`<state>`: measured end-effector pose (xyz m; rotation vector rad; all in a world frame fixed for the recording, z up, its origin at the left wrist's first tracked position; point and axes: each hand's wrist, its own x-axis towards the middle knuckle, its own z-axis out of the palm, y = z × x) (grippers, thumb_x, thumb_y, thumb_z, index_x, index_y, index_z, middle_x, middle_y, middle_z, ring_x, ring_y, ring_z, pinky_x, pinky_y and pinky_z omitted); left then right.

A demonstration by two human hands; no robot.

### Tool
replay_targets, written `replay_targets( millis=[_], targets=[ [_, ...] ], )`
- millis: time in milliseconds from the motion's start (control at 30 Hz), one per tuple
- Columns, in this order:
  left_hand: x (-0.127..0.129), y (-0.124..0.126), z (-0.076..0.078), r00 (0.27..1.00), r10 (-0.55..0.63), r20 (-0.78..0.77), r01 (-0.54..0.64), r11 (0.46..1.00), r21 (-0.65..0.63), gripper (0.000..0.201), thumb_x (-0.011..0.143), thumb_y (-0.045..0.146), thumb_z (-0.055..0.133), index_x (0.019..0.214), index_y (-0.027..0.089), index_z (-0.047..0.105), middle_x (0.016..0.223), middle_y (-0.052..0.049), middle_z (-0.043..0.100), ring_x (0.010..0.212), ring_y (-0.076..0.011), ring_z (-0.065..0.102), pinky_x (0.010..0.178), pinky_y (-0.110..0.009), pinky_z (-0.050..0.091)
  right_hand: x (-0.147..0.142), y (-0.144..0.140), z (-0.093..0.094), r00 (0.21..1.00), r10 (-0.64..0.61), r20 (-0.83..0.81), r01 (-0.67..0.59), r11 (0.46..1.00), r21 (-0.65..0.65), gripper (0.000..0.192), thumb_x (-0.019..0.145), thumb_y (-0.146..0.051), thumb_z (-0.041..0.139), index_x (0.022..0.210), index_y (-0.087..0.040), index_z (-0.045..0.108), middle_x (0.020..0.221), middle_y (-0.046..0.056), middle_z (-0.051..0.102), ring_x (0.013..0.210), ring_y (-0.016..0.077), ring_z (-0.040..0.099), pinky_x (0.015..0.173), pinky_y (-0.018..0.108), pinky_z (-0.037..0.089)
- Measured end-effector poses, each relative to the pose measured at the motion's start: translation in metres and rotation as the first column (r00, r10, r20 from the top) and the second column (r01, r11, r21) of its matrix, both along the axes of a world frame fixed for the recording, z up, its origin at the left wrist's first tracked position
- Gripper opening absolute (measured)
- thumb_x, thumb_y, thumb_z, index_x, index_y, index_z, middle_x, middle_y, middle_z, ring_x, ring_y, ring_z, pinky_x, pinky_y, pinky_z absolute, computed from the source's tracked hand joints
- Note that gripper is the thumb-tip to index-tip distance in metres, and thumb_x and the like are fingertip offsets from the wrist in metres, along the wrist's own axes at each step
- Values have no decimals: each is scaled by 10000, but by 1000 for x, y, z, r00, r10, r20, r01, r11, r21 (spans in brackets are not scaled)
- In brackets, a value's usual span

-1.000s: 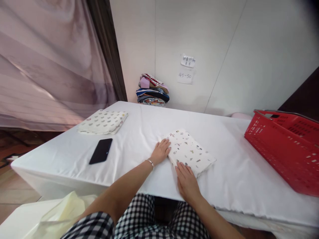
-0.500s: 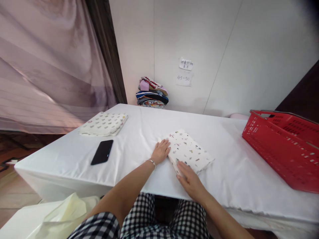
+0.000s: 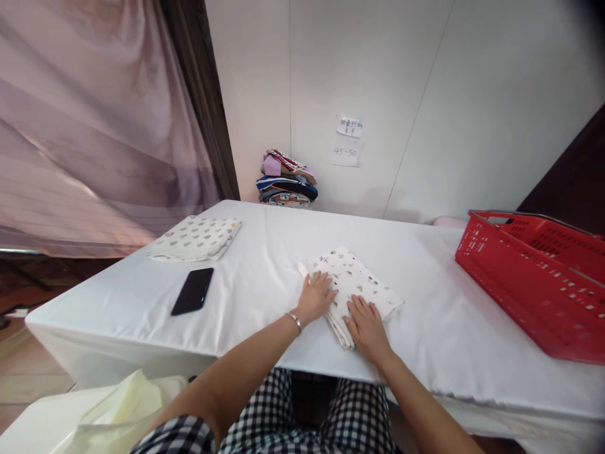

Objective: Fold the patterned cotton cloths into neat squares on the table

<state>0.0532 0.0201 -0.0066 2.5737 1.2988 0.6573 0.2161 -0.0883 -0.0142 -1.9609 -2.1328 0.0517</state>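
A folded white cloth [image 3: 352, 277] with small coloured prints lies at an angle on the white-covered table [image 3: 255, 277] in front of me. My left hand [image 3: 317, 296], a bracelet at its wrist, rests flat on the cloth's left side with fingers spread. Flat on its near part lies my right hand [image 3: 367, 326], fingers stretched out. Layered folds show along the cloth's near left edge. Neither hand grips anything. At the table's left sits a second folded white cloth [image 3: 198, 238] with a leaf-like print.
A black phone [image 3: 193, 291] lies left of my left arm. The red plastic basket [image 3: 529, 284] stands at the right. Against the wall [image 3: 359, 63] is a stack of folded clothes [image 3: 287, 180]. A yellowish bag [image 3: 123, 403] lies on a white surface at lower left.
Both hands have moved onto the top of the cloth, the left one rightward from the left edge, the right one inward and slightly up. The view has shifted slightly.
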Motion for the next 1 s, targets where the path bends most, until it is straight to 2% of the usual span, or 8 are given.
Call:
replay_targets(
  millis=[100,167,233,333,500,667,767,1000],
  targets=[
    [3,-20,-4,992,-122,-11,122,990,77,398,912,385,354,1240,213,499,1363,-57,459,1317,-221,301,1107,-475,137,1,0,4,1000,17,-9,-17,1000,-17,506,925,-396,257,1336,-154,427,1449,82,313,1349,223,232,1092,427,147],
    [2,-26,-7,990,-140,-22,141,985,94,396,919,353,334,1251,207,492,1365,-52,457,1319,-213,298,1113,-465,129,8,2,6,999,44,-20,-45,998,-36,502,919,-410,274,1331,-170,434,1441,78,330,1343,224,248,1087,431,149],
    [0,-27,-9,990,-136,-28,138,986,96,399,920,342,327,1261,209,486,1371,-47,450,1323,-212,289,1115,-465,124,21,6,7,999,45,-24,-46,998,-48,496,911,-429,297,1321,-192,443,1430,73,355,1335,228,264,1081,456,144],
    [-1,-25,-9,991,-130,-25,131,988,79,401,918,346,328,1262,217,488,1374,-42,446,1327,-217,280,1117,-466,119,47,17,8,998,-56,-6,56,997,-47,474,899,-424,330,1296,-202,462,1415,71,382,1327,237,277,1070,487,148],
    [3,-27,-8,995,-102,6,101,994,41,391,909,331,344,1256,228,492,1373,-39,447,1324,-221,284,1122,-470,118,78,40,14,990,-138,-26,134,984,-117,444,893,-393,348,1281,-213,467,1429,55,362,1334,218,263,1064,466,198],
    [3,-29,-10,996,-85,11,85,995,49,387,905,316,355,1256,225,490,1370,-34,450,1322,-219,287,1122,-466,124,91,60,19,961,-239,-137,201,948,-245,519,876,-407,379,1336,-170,415,1466,76,285,1320,217,300,1059,355,250],
    [3,-29,-11,997,-78,11,77,996,54,383,902,311,366,1254,228,491,1366,-31,454,1317,-217,295,1120,-464,134,98,68,17,944,-280,-173,218,927,-305,553,877,-405,370,1376,-168,358,1442,73,336,1289,225,351,1033,332,286],
    [2,-30,-7,997,-73,13,73,996,44,381,898,302,372,1249,223,496,1368,-29,453,1315,-216,299,1120,-459,133,98,64,15,953,-290,-87,264,937,-228,522,883,-387,349,1369,-198,367,1265,120,516,1181,273,444,923,365,358]
  ],
)
